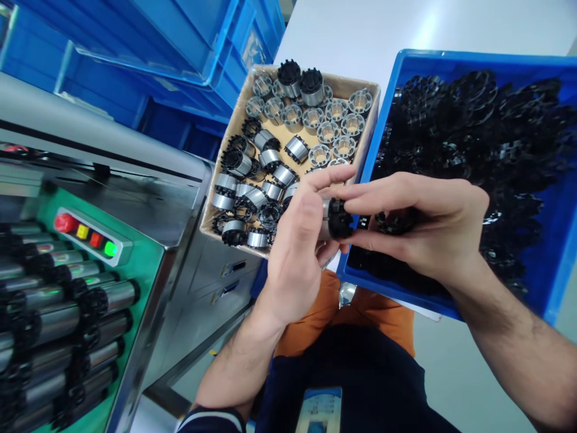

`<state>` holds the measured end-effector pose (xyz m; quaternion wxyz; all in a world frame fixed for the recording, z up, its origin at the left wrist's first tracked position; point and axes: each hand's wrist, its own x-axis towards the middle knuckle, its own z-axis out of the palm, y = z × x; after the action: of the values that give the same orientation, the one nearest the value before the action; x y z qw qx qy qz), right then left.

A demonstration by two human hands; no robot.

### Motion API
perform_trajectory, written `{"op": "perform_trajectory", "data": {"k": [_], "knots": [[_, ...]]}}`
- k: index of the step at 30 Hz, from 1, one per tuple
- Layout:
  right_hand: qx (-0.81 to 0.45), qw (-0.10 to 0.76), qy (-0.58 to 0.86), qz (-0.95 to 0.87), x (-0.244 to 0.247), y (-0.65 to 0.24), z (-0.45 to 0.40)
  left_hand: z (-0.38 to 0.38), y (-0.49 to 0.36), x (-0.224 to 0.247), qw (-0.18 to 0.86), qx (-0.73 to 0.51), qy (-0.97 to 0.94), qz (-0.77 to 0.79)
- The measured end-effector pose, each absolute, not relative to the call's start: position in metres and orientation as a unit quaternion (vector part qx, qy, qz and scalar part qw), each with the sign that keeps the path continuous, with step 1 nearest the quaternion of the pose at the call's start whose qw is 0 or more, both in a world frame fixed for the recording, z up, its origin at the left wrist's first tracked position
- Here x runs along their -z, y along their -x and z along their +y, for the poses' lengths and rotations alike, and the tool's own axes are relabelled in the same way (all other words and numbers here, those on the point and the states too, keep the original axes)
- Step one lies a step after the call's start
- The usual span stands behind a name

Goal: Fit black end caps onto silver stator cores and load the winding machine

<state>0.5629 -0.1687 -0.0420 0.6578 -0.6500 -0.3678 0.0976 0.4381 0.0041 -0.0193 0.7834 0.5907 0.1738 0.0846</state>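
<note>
My left hand (293, 258) is closed around a silver stator core (325, 218), which lies on its side and is partly hidden by the fingers. A black toothed plastic end cap (340, 219) sits at the core's right end. The fingertips of my right hand (437, 222) press on that cap from above and below. Between the right fingers and palm is another black plastic ring part (394, 221), mostly covered. Both hands are over the gap between an open cardboard box (372, 114) and a blue bin (383, 129).
Bare steel cores (328, 131) stand in the box beside capped cores (270, 159) lying loose. Black plastic parts (451, 132) fill the blue bin. At left, a green machine panel (151, 264) carries coloured buttons (94, 237) and rows of cores. Blue crates (180, 42) are stacked behind.
</note>
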Motion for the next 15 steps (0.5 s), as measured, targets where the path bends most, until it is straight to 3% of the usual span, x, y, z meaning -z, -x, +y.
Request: {"op": "perform_trajectory", "data": {"k": [15], "knots": [[-0.085, 0.659, 0.619, -0.418, 0.0360, -0.5615, -0.1675, 0.0109, -0.4326, 0.0215, 0.775, -0.047, -0.611, 0.153]]}}
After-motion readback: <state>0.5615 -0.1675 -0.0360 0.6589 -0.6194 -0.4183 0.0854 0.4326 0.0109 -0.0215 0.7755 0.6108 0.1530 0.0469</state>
